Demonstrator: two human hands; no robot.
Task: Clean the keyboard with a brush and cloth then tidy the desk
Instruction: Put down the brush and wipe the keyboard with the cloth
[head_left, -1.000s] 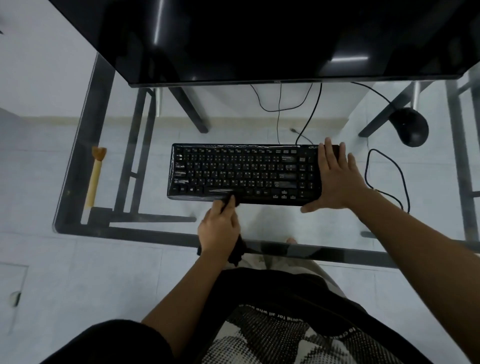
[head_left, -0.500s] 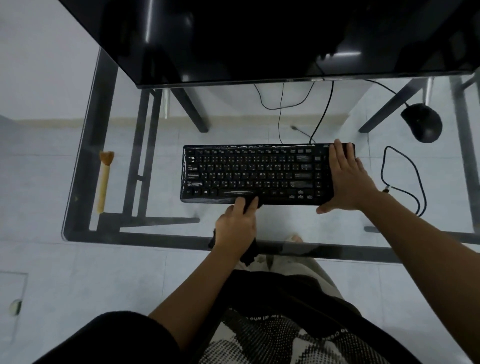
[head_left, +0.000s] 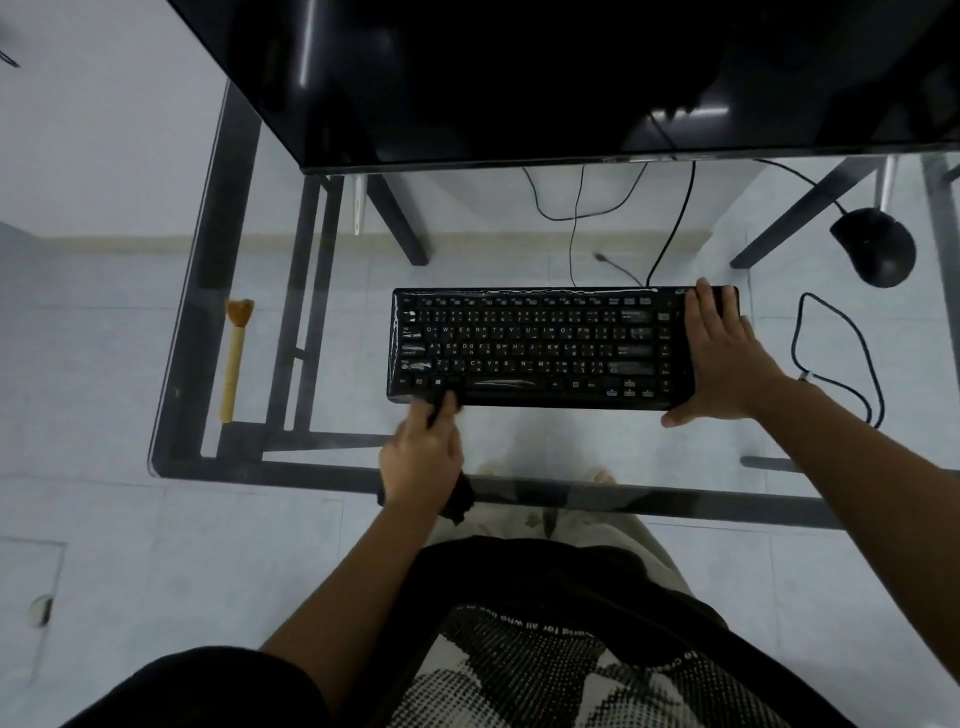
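Note:
A black keyboard (head_left: 540, 345) lies across the middle of the glass desk (head_left: 332, 312). My left hand (head_left: 421, 457) grips a dark cloth (head_left: 458, 500) and presses a fold of it against the keyboard's front edge near its left corner. The cloth's tail hangs below my wrist. My right hand (head_left: 719, 353) lies flat on the keyboard's right end, fingers together, thumb at the front edge. A wooden-handled brush (head_left: 235, 358) with orange bristles lies on the desk at the left, apart from both hands.
A large black monitor (head_left: 571, 78) overhangs the back of the desk. A black mouse (head_left: 875, 247) sits at the back right, and a looped black cable (head_left: 831, 353) lies right of the keyboard. The desk's front edge (head_left: 675, 496) runs just before my lap.
My left hand with the cloth has slid left along the keyboard's front edge, from near the spacebar to the left corner. My right hand stays on the right end.

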